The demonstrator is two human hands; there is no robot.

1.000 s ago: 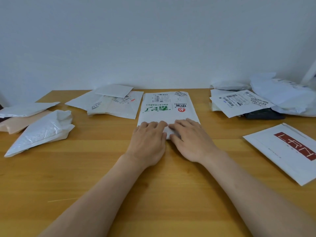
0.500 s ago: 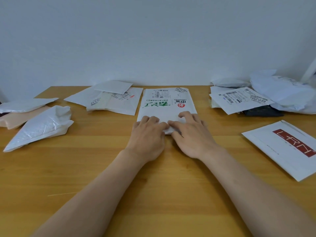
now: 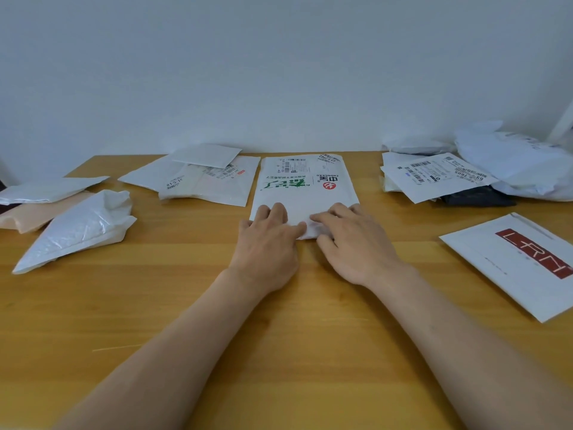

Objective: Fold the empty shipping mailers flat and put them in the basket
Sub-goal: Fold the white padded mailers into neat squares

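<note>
A white mailer with green and red print lies flat on the wooden table, straight ahead of me. My left hand rests palm down on its near left edge, fingers pressing on it. My right hand presses the near right edge, its index finger stretched toward the left hand. Between the two thumbs a small crumpled bit of the mailer's near edge shows. No basket is in view.
Several white mailers lie at the back left, with a crumpled one and a beige one at the far left. A labelled pile sits at the back right. A white mailer with a red logo lies at the right.
My hands have slid a little apart along the mailer's near edge, uncovering the crumpled bit between them. The view has tilted slightly.
</note>
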